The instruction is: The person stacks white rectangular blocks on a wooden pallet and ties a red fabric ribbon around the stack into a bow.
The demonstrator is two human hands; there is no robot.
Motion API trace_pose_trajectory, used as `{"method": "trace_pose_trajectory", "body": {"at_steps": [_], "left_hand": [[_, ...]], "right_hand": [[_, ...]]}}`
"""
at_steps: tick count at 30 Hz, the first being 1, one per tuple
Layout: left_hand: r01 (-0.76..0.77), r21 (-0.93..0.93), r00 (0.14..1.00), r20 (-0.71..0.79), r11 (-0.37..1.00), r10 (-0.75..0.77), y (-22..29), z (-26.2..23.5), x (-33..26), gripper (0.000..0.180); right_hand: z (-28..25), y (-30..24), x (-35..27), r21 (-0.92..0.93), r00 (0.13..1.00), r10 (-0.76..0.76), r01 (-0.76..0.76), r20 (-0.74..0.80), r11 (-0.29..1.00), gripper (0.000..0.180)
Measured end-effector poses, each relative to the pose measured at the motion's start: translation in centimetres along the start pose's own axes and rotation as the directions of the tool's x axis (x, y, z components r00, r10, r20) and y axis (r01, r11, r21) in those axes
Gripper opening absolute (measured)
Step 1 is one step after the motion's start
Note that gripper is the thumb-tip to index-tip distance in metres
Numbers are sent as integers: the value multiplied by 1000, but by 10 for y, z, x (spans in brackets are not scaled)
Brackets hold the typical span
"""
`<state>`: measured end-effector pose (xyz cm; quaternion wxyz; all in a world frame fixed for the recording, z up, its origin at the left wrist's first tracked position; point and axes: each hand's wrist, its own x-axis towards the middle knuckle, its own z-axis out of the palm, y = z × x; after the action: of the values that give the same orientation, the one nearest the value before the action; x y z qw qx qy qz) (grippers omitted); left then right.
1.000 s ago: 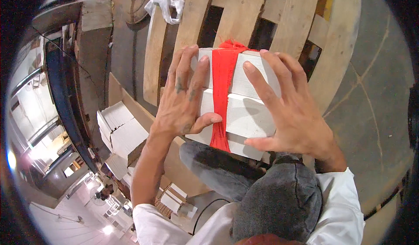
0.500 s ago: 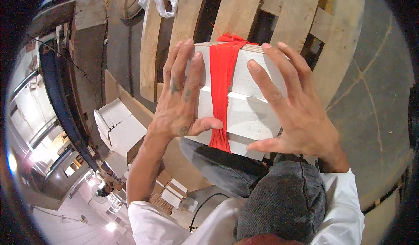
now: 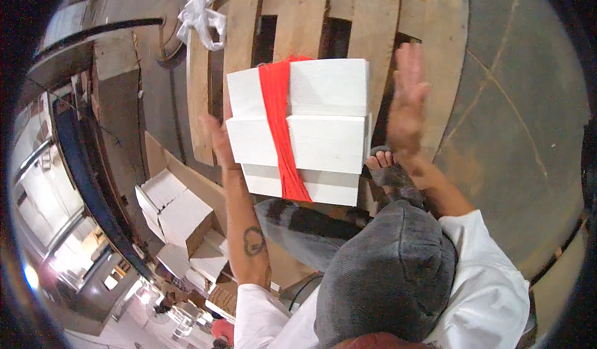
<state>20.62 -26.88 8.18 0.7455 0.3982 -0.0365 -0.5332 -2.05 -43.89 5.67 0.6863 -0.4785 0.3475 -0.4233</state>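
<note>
A bundle of white rectangular blocks or boards, stacked in stepped layers, lies in front of me. A red cloth strip is wrapped around it, slanting down its front. At the bundle's left side is my left hand, thumb spread out and fingers partly hidden behind the blocks; whether it touches them is hard to tell. My right hand is held apart from the bundle on the right, fingers stretched out and slightly blurred, with nothing in it.
Beneath the bundle is a wooden pallet with gaps between slats. A white plastic strip is knotted at its far left. Cardboard with white blocks stands to the left. My knee and bare foot are close by.
My hands have gone from the bundle's front and top out to its sides, the right one moving clear of it. The view has shifted, so more of the bundle shows.
</note>
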Motion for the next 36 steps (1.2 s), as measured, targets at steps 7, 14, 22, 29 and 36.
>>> {"method": "trace_pose_trajectory", "body": {"at_steps": [7,14,22,29,36], "left_hand": [[43,-11,999,-12,999,-43,-22,7,13,68],[112,708,974,-217,698,64,-18,81,-62,63],[270,932,933,-315,244,173,-20,105,-142,57],[278,947,933,-306,163,187,-22,105,-134,51],[267,958,936,-284,104,209,-15,100,-119,46]], "right_hand": [[19,31,4,73,987,50,-62,154,995,79],[-14,75,7,-127,976,158,-139,151,982,82],[-5,77,10,-101,961,156,-135,230,986,89],[-19,71,22,-135,907,194,-154,374,979,90],[-31,55,77,-34,997,-75,76,23,997,74]]}}
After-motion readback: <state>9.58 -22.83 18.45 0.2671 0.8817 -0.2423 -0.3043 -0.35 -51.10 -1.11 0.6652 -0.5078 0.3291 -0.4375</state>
